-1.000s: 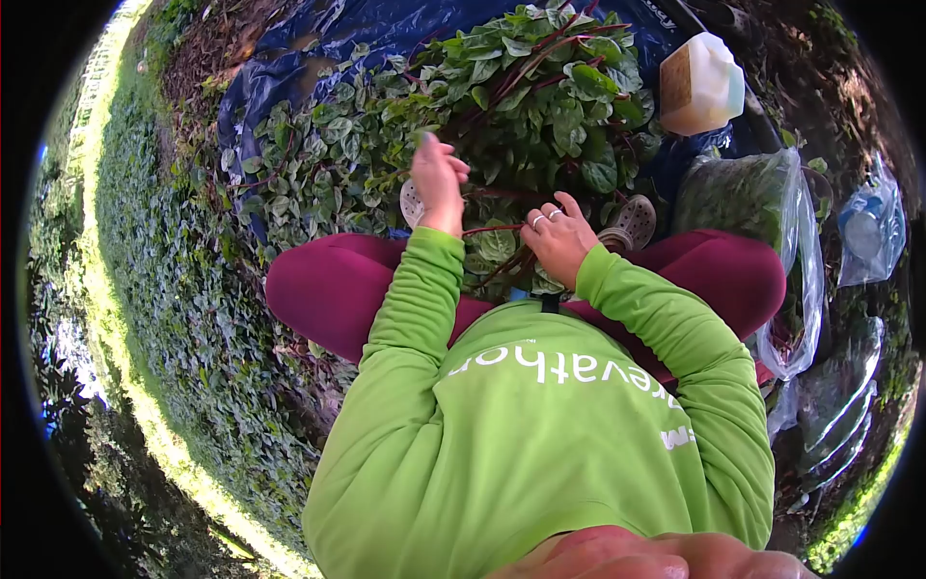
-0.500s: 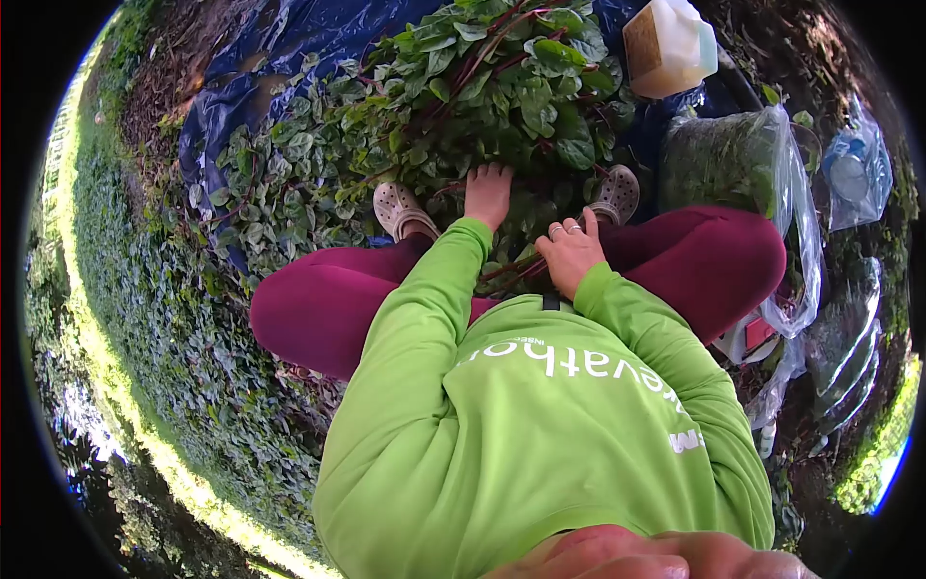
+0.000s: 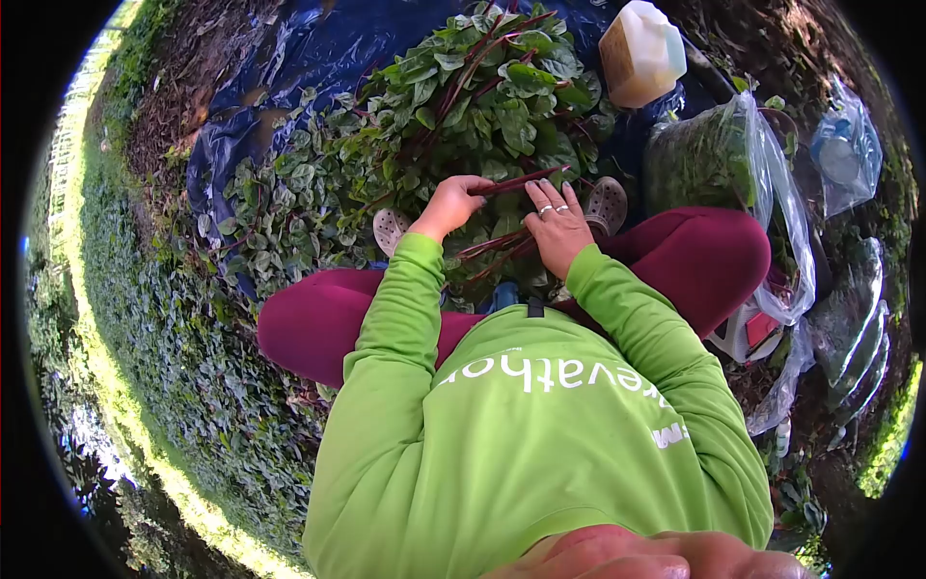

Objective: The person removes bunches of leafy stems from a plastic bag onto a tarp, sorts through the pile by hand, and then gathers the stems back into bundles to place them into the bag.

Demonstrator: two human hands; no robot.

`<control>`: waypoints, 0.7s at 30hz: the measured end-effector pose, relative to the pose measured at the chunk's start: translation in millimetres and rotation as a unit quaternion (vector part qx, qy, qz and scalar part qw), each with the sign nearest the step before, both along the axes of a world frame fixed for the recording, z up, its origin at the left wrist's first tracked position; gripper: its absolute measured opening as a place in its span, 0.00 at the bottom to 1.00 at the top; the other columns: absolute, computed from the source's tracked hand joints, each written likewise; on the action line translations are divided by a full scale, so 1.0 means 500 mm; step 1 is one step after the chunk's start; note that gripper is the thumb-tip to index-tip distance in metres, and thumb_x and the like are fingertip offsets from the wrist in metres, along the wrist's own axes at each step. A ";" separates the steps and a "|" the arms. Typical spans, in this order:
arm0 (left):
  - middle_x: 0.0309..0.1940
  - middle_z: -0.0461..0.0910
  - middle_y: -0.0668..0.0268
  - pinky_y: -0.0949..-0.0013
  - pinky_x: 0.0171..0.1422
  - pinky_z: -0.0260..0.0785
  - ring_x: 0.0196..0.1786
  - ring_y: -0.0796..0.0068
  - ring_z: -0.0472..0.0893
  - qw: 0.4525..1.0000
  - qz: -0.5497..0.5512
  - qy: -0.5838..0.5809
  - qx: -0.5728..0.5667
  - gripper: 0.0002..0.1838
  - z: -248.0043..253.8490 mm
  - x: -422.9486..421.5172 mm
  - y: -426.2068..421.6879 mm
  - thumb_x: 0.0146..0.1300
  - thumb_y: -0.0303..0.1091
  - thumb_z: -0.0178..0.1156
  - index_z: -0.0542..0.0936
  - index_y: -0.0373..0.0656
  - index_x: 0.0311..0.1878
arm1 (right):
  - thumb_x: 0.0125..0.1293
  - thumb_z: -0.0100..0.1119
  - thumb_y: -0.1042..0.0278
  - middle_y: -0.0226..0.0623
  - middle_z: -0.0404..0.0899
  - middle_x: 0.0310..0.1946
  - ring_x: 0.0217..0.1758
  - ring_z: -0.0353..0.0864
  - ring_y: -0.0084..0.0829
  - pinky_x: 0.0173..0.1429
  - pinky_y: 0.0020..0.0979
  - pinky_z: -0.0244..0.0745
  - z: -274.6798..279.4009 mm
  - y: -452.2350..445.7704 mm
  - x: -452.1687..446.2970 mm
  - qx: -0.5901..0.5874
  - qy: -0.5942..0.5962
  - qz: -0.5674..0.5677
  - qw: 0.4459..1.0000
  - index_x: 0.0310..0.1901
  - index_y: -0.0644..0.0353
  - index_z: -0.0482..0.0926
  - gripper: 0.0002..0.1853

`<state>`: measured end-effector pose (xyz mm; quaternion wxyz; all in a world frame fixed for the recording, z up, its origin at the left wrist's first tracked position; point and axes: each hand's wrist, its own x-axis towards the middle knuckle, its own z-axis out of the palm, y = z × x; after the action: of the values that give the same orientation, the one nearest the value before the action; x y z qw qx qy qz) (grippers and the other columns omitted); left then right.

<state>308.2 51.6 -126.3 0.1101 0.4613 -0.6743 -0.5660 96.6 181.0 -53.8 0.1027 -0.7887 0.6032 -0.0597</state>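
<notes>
My left hand is closed around a few dark red leafy-vine stems, which point to the right. Beside their free ends is my right hand, with rings on two fingers and its fingertips close to those stems. A lower bunch of red stems runs in under the thumb side of my right hand, which appears to grip it; the palm hides the hold. Just beyond both hands lies a large heap of green leafy vines with red stems.
A blue tarp lies under the heap. At the far right are a whitish plastic jug, a clear bag of greens and a clear bag with a blue item. My clog-covered feet flank the hands; low plants grow leftward.
My left hand has drawn back from the heap's near edge and turned, now holding red stems. My right hand has moved slightly forward toward them.
</notes>
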 end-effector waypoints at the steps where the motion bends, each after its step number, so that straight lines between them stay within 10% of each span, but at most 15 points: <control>1: 0.49 0.87 0.65 0.70 0.58 0.75 0.50 0.78 0.84 0.996 0.022 0.036 0.078 0.23 0.020 0.005 0.003 0.58 0.18 0.66 0.84 0.38 0.59 | 0.65 0.53 0.68 0.44 0.67 0.73 0.80 0.60 0.44 0.82 0.57 0.48 0.004 -0.008 0.002 -0.008 -0.018 0.017 1.000 0.46 0.58 0.82 0.11; 10: 0.50 0.86 0.66 0.72 0.56 0.77 0.47 0.78 0.84 0.907 0.091 0.228 0.341 0.20 0.084 0.028 0.029 0.64 0.22 0.67 0.82 0.33 0.60 | 0.62 0.57 0.68 0.39 0.75 0.60 0.73 0.69 0.39 0.80 0.54 0.51 0.024 -0.046 0.018 -0.073 -0.039 0.038 0.996 0.46 0.53 0.82 0.12; 21: 0.44 0.87 0.62 0.71 0.56 0.76 0.44 0.76 0.85 0.943 0.127 0.198 0.236 0.18 0.089 0.051 0.006 0.71 0.25 0.59 0.79 0.32 0.63 | 0.62 0.56 0.70 0.34 0.82 0.43 0.55 0.79 0.36 0.65 0.43 0.66 0.068 -0.043 0.002 -0.019 -0.032 0.066 0.997 0.44 0.51 0.80 0.10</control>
<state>333.6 54.7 -82.0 0.2002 0.4351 -0.4216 -0.7700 97.5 159.6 -19.8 0.1106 -0.8262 0.5452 -0.0896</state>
